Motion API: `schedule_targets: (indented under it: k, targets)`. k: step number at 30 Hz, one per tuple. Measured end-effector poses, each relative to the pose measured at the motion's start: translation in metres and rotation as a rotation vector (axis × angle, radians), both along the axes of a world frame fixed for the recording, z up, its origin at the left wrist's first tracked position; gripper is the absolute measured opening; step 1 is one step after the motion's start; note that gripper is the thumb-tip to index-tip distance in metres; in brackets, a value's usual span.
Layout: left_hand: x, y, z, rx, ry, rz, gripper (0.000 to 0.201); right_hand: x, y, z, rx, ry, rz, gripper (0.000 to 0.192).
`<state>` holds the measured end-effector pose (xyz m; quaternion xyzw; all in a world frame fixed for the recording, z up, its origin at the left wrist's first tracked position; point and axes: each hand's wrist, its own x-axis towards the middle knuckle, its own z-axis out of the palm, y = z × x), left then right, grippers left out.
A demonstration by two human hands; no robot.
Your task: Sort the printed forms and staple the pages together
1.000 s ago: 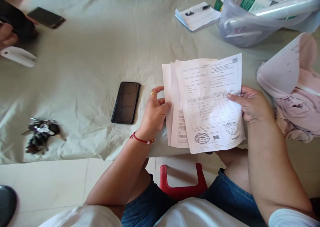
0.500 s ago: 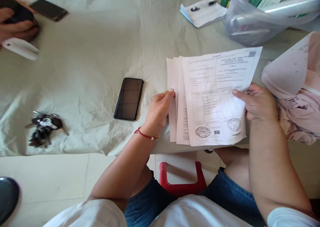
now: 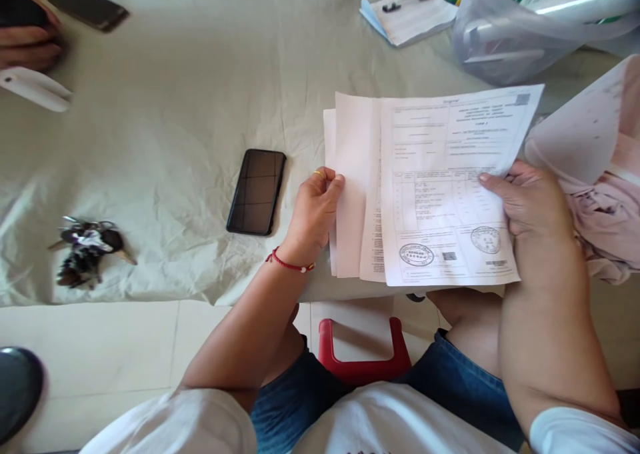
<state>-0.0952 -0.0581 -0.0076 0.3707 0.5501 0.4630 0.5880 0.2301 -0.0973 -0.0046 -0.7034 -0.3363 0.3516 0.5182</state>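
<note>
White papers (image 3: pixel 430 187) fan out over the counter (image 3: pixel 175 107) edge, gripped by both your hands: left hand (image 3: pixel 315 207) pinches back sheets, right hand (image 3: pixel 530 204) holds the stamped front sheet. Black phone (image 3: pixel 256 191) lies just left.

Matt paper sheets (image 3: pixel 440 194); creased cloth (image 3: pixel 175 141); glossy phone (image 3: pixel 256 191).

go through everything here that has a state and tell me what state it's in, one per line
Papers: fanned, held in both hands.
Left hand: gripping the sheets' left edge.
Right hand: gripping the top sheet.
Phone: flat, screen dark.
Keys: lying bunched.
Pen: lying on notepad.
</note>
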Motion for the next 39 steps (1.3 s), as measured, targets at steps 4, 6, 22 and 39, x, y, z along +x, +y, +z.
schedule_targets:
  k: [4, 6, 22, 39]
  targets:
    - [0.000, -0.003, 0.001, -0.056, 0.012, -0.064, 0.022, 0.016, -0.003, 0.001, 0.004, -0.065, -0.008, 0.041]
    - [0.000, -0.005, 0.004, -0.100, 0.031, -0.085, 0.030, 0.018, -0.004, 0.002, 0.017, -0.071, -0.001, 0.044]
    - [0.003, -0.007, 0.006, -0.014, 0.125, -0.194, 0.018, -0.001, 0.009, -0.012, 0.184, 0.044, -0.008, 0.046]
    - [0.002, 0.003, -0.007, 0.001, 0.199, -0.034, 0.020, -0.005, 0.009, -0.010, -0.030, 0.091, 0.069, 0.060]
